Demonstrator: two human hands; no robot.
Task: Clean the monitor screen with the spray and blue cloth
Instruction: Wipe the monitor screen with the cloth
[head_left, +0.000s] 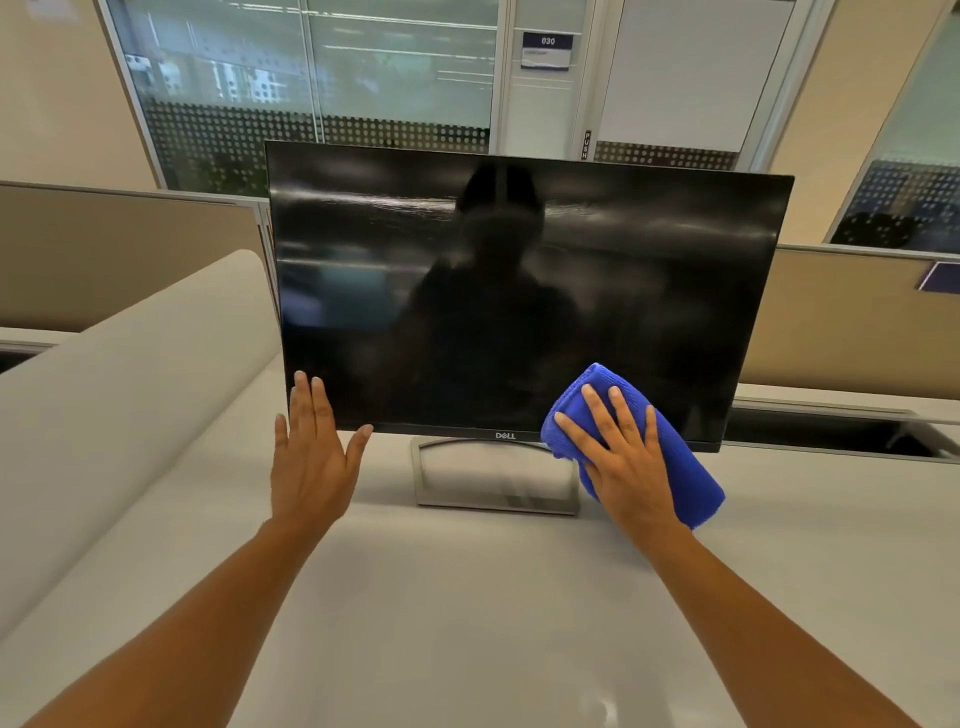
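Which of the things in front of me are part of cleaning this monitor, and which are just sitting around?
Part of the job: monitor screen; blue cloth, pressed to its lower right corner by the right hand; left hand, flat at the lower left corner. No spray in view.
Just there: desk, partition panels, door sign.

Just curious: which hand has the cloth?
The right hand, pressing the blue cloth flat on the Dell monitor; the left hand is bare.

The monitor bezel reads DELL, wall sign 030, door plate PUSH.
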